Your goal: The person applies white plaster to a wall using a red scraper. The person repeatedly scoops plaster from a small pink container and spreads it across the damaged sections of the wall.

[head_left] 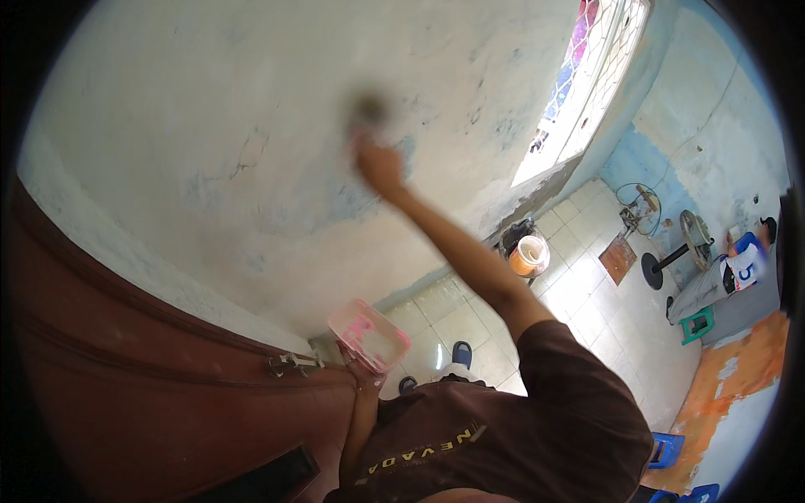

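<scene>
My right hand [379, 168] is raised to the patchy off-white wall [277, 101]. Its fingers are closed round a tool with a blurred dark end [369, 109]; motion smears it too much to tell its kind. Blue-grey patches and cracks mark the wall around it. Low beside the door, my left hand [363, 369] grips the side of a shallow pink plastic tub [392, 323]. Inside the tub are a whitish coating and brighter pink smears.
A brown door [168, 352] with a metal latch [295, 363] lies left. Right of me, a bucket [527, 253] stands on the tiled floor under a barred window [579, 92]. Farther off are a pedestal fan [683, 251], a green stool [696, 324] and blue plastic furniture [667, 450].
</scene>
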`<state>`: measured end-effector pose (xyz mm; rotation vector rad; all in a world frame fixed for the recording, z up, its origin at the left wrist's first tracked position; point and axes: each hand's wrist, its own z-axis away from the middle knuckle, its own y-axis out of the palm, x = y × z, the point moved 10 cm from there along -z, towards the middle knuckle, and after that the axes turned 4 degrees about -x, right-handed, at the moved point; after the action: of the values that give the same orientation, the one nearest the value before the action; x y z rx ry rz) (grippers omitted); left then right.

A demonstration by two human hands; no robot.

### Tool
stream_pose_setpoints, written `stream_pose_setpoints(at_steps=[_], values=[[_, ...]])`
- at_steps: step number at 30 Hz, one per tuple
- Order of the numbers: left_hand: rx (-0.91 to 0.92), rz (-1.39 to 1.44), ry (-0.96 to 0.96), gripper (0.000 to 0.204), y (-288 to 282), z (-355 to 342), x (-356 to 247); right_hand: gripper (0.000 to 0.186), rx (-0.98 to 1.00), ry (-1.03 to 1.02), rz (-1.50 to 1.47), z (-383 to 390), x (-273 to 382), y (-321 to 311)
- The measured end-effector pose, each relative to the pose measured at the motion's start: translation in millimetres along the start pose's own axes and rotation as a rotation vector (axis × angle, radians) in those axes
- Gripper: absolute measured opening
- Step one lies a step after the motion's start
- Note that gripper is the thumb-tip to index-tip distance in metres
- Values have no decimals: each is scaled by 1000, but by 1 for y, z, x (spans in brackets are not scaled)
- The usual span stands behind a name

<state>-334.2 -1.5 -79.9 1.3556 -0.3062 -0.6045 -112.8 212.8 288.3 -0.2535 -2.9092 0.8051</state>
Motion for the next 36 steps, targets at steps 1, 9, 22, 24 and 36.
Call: stream_pose_setpoints(at_steps=[1, 9, 22, 24, 36], values=[[0, 8, 11, 70, 1, 0, -3, 28, 152, -41, -242, 25, 64, -6], [33, 38, -15, 69, 3, 12, 4, 30, -285, 397, -408, -19, -127, -90], [166, 141, -182, 67, -5, 13, 23, 35, 47, -275, -446, -7, 65, -72], [59, 29, -159, 67, -2, 5, 26, 31, 1, -66, -363, -12, -18, -75], [36, -165, 71, 63, 2, 28, 20, 52, -354, 15, 76, -92, -52, -59]])
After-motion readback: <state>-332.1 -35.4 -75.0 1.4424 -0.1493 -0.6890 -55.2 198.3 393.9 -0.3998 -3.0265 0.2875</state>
